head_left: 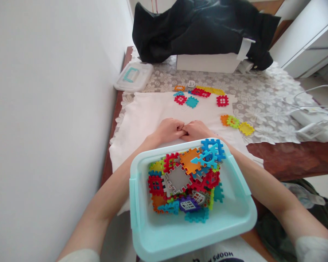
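Note:
My left hand (168, 129) and my right hand (197, 130) are both closed, their curled fingers meeting over the white cloth (149, 109). No piece shows in either hand. Between my forearms, close to my body, is a light teal plastic tub (142, 229) heaped with toothed plastic building pieces. On top of the heap are a grey square piece (179, 178), an orange piece (190, 161), a blue piece (221, 147) and a purple piece with a white window (189, 205). Beyond my hands lie a teal square piece (192, 102) and a red window piece (222, 101).
A clear lid (138, 82) lies at the back left by the wall (57, 91). Joined orange, green and yellow pieces (233, 121) rest right of my hands. A black cover (202, 29) drapes over something behind. White cables (314, 105) run along the right side.

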A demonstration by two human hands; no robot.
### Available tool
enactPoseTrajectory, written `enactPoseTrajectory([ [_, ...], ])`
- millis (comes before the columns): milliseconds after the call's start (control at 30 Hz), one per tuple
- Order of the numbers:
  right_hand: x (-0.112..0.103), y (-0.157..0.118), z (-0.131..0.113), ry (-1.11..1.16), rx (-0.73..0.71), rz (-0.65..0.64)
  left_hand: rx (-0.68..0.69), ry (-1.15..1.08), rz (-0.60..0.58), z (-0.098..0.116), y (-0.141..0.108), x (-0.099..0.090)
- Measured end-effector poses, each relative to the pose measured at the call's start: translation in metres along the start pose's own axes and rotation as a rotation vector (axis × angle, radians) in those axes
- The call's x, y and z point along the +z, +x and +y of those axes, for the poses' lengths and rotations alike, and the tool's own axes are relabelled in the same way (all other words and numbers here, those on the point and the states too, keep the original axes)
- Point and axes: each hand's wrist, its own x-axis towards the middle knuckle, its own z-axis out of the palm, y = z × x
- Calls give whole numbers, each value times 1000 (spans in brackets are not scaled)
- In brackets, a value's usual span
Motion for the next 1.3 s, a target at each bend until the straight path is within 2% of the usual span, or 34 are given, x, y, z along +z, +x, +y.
enactPoseTrajectory([
  [267,-6,-2,-4,2,3,-15,14,-2,65,1,-2,-1],
  [1300,-4,-3,-2,28,-14,2,-6,15,66,-1,-2,0],
])
